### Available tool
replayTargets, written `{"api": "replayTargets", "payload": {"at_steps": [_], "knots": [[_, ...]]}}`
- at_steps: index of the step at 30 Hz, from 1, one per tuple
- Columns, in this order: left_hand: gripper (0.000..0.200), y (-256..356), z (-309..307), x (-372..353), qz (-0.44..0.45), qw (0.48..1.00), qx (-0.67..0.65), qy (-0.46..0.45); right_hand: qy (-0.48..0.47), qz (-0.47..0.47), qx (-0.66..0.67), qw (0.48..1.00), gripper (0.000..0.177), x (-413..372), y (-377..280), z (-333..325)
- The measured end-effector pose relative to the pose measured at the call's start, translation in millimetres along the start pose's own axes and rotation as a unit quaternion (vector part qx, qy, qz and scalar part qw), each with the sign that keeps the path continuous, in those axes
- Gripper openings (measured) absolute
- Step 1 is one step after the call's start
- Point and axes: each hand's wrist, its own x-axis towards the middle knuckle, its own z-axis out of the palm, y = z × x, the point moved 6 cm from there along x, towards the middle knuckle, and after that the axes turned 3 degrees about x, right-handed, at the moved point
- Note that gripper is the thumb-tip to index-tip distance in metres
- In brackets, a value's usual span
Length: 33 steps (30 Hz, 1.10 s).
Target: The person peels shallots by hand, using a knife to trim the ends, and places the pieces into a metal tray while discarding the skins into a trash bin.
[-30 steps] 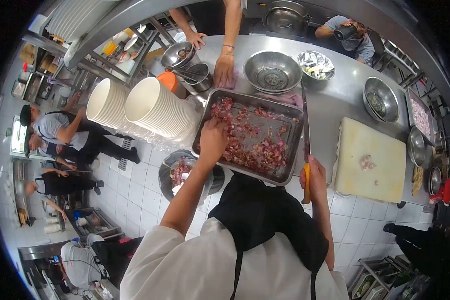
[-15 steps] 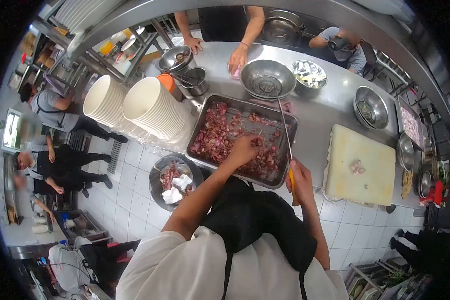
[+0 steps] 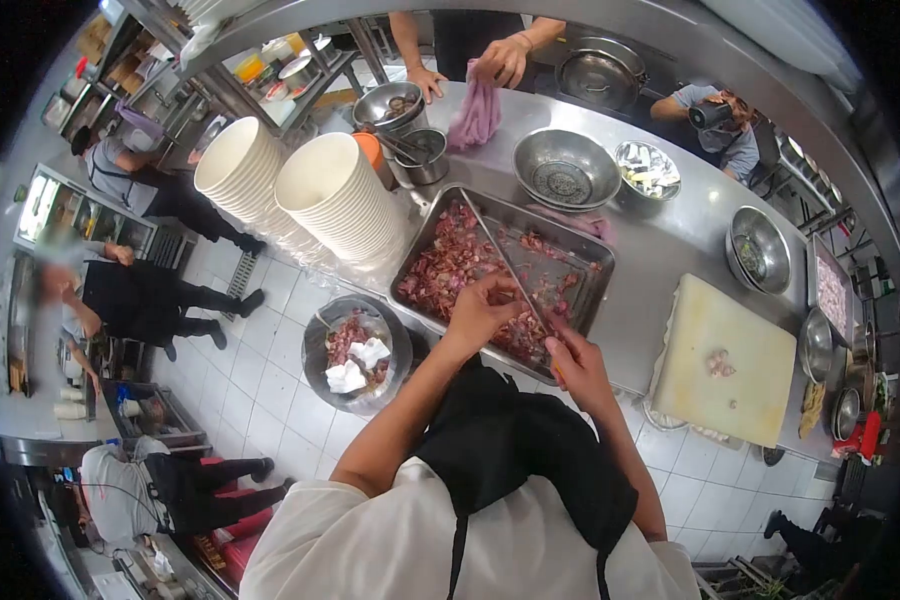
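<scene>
My right hand [image 3: 578, 362] is wrapped round the orange-yellow handle of a long knife [image 3: 503, 258], its blade slanting up and left across the metal tray [image 3: 602, 290]. Close beside the blade, my left hand [image 3: 482, 318] hovers low over the tray with fingers bent together in a pinch; what lies between them is too small to make out. Reddish-purple onion skins and pieces [image 3: 450, 255] cover much of the tray, thickest on its left side.
A bin [image 3: 400, 345] with scraps and white paper stands below the tray's left. Stacked white tubs [image 3: 325, 185] rise at the left. Steel bowls [image 3: 567, 168] sit behind the tray, and a cutting board [image 3: 725, 345] with peeled pieces lies right. Across the counter, a person's hand [image 3: 502, 62] holds a pink cloth [image 3: 476, 112].
The knife has swung leftward over the tray, and my right hand has moved up and slightly left. My left hand has risen from the skins towards the blade. The person opposite has lifted the cloth.
</scene>
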Motion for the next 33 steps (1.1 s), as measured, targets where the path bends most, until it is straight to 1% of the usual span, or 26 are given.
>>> {"api": "replayTargets", "payload": {"at_steps": [3, 6, 9, 12, 15, 18, 21, 23, 24, 27, 30, 31, 33], "knots": [[0.022, 10.8, -2.6, -7.3, -0.025, 0.999, 0.017, 0.024, -0.012, -0.025, -0.034, 0.999, 0.048, 1.7, -0.8, 2.7], [0.021, 26.0, -1.7, -14.5, -0.04, 0.997, 0.041, 0.05, -0.02, -0.017, -0.044, 0.999, 0.049, 2.1, -3.0, 3.6], [0.02, 20.8, -3.5, -11.5, 0.042, 0.994, 0.083, 0.05, -0.03, 0.008, -0.007, 0.999, 0.05, 0.9, -5.3, 4.6], [0.015, 24.2, 0.9, -17.1, 0.006, 0.998, 0.053, 0.045, -0.018, -0.006, -0.057, 0.998, 0.051, 2.5, -4.8, 5.3], [0.015, 7.9, 4.0, -19.3, 0.013, 0.997, 0.044, 0.058, -0.003, -0.035, -0.105, 0.994, 0.054, 4.4, -6.3, 6.8], [0.017, 4.5, 3.3, -19.4, 0.04, 0.996, 0.041, 0.074, 0.01, -0.036, -0.121, 0.992, 0.057, 7.0, -8.9, 9.8], [0.016, 2.5, 1.9, -20.6, 0.01, 0.996, 0.036, 0.084, 0.01, -0.026, -0.136, 0.99, 0.06, 8.6, -16.2, 13.9], [0.018, 0.9, 3.4, -22.9, 0.012, 0.995, 0.061, 0.079, 0.021, -0.041, -0.128, 0.991, 0.059, 12.4, -17.0, 17.8], [0.019, -0.4, 3.6, -24.7, 0.013, 0.994, 0.075, 0.077, 0.026, -0.048, -0.124, 0.991, 0.058, 15.4, -16.1, 18.7], [0.024, -10.0, 20.2, -35.9, 0.015, 0.999, 0.032, 0.038, 0.011, 0.023, 0.065, 0.998, 0.056, 35.4, 0.2, 18.4], [0.029, 5.2, 16.1, -33.7, 0.062, 0.996, 0.016, 0.062, 0.008, 0.062, 0.124, 0.99, 0.054, 40.1, -0.5, 13.0], [0.032, 3.1, 11.6, -30.5, 0.056, 0.996, -0.04, 0.053, 0.031, 0.076, 0.125, 0.989, 0.054, 39.6, -0.4, 12.8], [0.035, -1.3, 5.0, -29.0, 0.044, 0.997, -0.037, 0.048, 0.024, 0.087, 0.138, 0.986, 0.057, 39.4, 3.5, 12.2]]}}
